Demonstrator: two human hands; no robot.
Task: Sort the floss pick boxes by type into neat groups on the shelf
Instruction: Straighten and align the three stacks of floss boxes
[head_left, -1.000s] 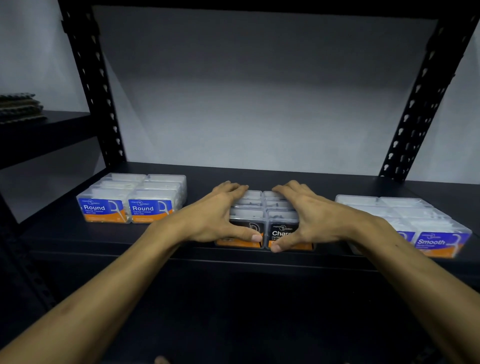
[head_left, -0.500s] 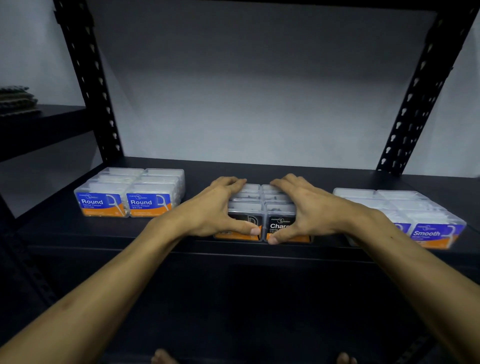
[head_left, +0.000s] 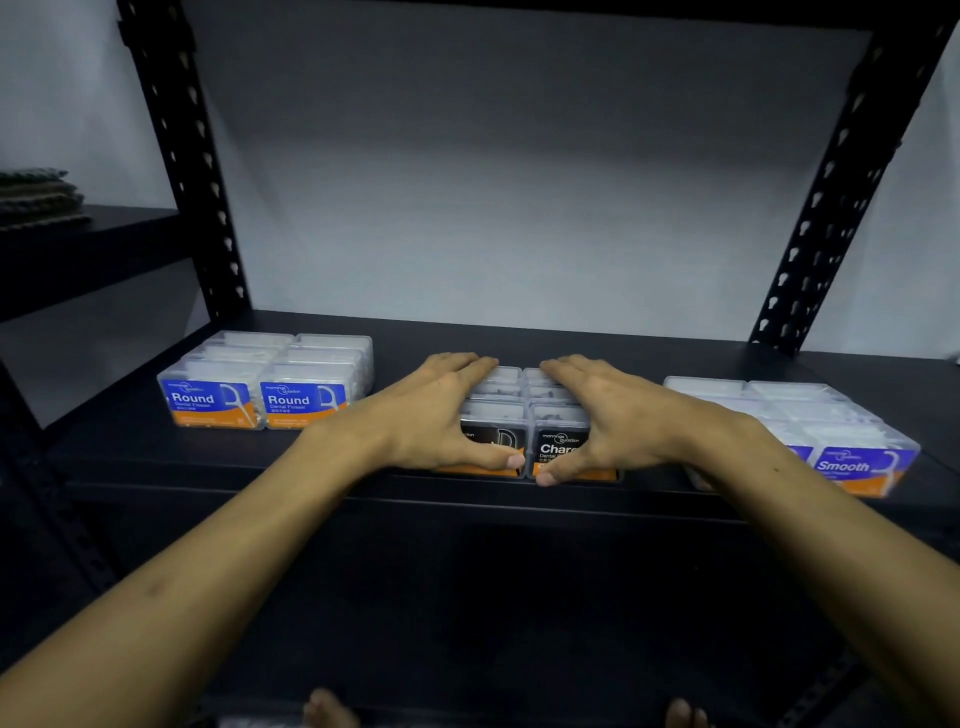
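Three groups of clear floss pick boxes stand along the front of a black shelf (head_left: 519, 338). The blue and orange "Round" boxes (head_left: 291, 400) are at the left. Black "Charcoal" boxes (head_left: 558, 441) sit in the middle and "Smooth" boxes (head_left: 852, 465) at the right. My left hand (head_left: 431, 421) lies over the left half of the charcoal group, fingers stretched across the tops and thumb against a front label. My right hand (head_left: 623, 421) mirrors it on the right half. Both arms hide the group's outer sides.
Perforated black uprights rise at the back left (head_left: 182, 156) and back right (head_left: 831, 182) of the shelf. A neighbouring shelf at the far left carries folded cloths (head_left: 36, 197). Gaps of bare shelf separate the three groups. My toes (head_left: 327, 709) show at the bottom edge.
Both hands stay pressed around the charcoal group. Only the view has shifted slightly.
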